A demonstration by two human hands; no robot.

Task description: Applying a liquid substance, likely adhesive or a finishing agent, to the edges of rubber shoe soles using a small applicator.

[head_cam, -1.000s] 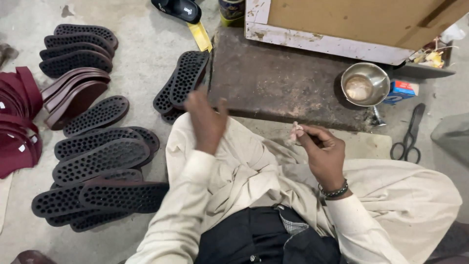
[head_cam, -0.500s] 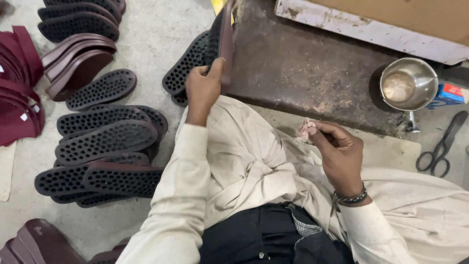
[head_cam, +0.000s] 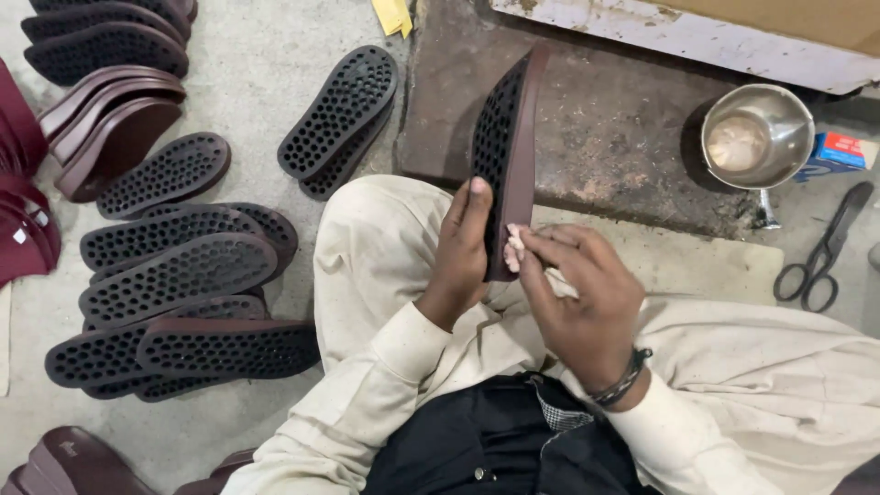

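My left hand [head_cam: 461, 247] grips a dark shoe sole [head_cam: 507, 147] by its lower end and holds it on edge, its studded black face turned left and its maroon rim turned right. My right hand [head_cam: 577, 293] pinches a small pale wad of cloth [head_cam: 515, 246] against the sole's maroon edge near the bottom. Both hands are above my lap, over cream trousers.
Several more studded soles [head_cam: 179, 275] lie on the concrete floor at left, with maroon soles [head_cam: 115, 119] stacked farther back. A stone slab [head_cam: 623, 128] lies ahead, a metal bowl [head_cam: 756, 137] and scissors [head_cam: 820, 252] to the right. A small blue box [head_cam: 839, 151] sits beside the bowl.
My left hand picked a sole off the pile by the slab and brought it in front of me. My right hand moved in and set the cloth wad against the sole's edge.
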